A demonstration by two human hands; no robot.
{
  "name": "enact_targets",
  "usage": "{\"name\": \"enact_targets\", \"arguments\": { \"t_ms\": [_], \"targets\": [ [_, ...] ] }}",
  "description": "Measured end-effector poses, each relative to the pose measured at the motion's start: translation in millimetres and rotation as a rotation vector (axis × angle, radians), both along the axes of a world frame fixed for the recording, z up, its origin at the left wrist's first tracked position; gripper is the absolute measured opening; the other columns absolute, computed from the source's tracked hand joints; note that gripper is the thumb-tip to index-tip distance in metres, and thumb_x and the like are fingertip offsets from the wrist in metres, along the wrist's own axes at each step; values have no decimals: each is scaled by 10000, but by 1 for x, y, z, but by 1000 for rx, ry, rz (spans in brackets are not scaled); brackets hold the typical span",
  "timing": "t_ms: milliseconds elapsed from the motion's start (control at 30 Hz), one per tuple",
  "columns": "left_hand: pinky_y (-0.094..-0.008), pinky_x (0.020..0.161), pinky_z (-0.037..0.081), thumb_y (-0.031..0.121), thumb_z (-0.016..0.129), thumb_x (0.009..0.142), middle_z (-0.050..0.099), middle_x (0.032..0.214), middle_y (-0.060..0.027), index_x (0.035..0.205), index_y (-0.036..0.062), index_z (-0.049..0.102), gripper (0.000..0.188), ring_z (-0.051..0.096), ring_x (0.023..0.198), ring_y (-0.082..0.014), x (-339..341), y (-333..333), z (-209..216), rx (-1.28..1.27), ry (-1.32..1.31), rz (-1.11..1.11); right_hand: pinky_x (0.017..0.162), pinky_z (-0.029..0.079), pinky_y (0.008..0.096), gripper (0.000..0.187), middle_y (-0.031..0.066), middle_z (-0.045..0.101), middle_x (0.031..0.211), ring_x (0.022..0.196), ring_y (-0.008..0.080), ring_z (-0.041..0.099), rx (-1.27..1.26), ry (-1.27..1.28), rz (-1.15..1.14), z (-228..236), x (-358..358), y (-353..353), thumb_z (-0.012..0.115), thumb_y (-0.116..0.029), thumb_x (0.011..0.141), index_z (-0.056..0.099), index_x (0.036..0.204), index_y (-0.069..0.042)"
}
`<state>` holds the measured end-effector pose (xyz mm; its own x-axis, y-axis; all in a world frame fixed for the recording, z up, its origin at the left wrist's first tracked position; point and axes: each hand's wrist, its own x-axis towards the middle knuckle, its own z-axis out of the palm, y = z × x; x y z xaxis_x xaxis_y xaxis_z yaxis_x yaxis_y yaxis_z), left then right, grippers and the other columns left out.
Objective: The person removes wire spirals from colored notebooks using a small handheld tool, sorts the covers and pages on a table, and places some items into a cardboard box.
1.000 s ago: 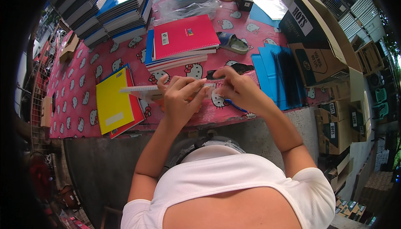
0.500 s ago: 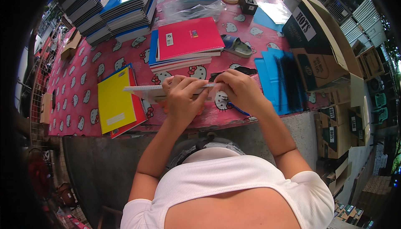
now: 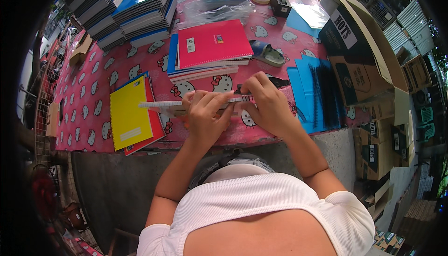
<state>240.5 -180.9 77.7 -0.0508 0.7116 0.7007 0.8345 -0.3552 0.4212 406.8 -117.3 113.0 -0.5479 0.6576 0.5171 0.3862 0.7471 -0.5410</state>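
This looks like a small outdoor stationery-binding workshop or stall: a table (image 3: pixel 93 111) under a pink patterned cloth carries stacks of spiral notebooks (image 3: pixel 140 11), loose blue covers (image 3: pixel 303 92) with black binding coils (image 3: pixel 322 92), a tape dispenser (image 3: pixel 280 1), and cardboard boxes (image 3: pixel 359 55) piled alongside.

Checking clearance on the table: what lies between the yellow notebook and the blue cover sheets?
In the head view, both hands, left hand and right hand, holding a white spiral notebook, lie between the yellow notebook and blue cover sheets.

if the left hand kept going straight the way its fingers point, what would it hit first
The left hand points up and away across the table. Past the white notebook it grips, it would probably meet the stack under the red notebook first, though depth is hard to judge.
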Motion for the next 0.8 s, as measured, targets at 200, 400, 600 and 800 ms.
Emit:
{"name": "enact_targets", "arguments": {
  "t_ms": [200, 400, 600, 800],
  "targets": [
    [-369, 877, 318, 125, 794, 663, 675, 832, 28, 1074, 124, 680, 427, 587, 796, -155, -7, -16, -6, -37, -92, 5, 716, 523, 378, 127, 155, 687, 864, 815, 313, 661, -373, -467, 201, 6, 12, 66, 638, -144, 862, 687, 950, -68],
    [-379, 914, 314, 258, 812, 673, 660, 902, 18, 1038, 148, 688, 401, 599, 849, -161, 5, -19, 8, -68, 4, 142, 799, 514, 449, 442, 193, 679, 990, 933, 362, 651, -192, -739, -324, -119, 29, 239, 730, -360, 680, 672, 1011, -74],
    [-399, 933, 312, 328, 818, 657, 643, 890, 18, 911, 164, 686, 330, 601, 871, -164, 1, -28, 1, -62, 49, 155, 781, 543, 427, 415, 193, 664, 1043, 874, 348, 671, -296, -299, -511, -98, 57, 242, 672, -145, 703, 606, 1089, -8],
    [-410, 866, 354, 225, 854, 574, 663, 808, -9, 826, 123, 659, 335, 615, 784, -192, 0, -14, 2, -12, -7, 104, 722, 530, 331, 506, 81, 662, 973, 854, 224, 645, -552, 131, 399, -87, 48, 140, 737, -75, 656, 577, 1131, -8]
  ]
}}
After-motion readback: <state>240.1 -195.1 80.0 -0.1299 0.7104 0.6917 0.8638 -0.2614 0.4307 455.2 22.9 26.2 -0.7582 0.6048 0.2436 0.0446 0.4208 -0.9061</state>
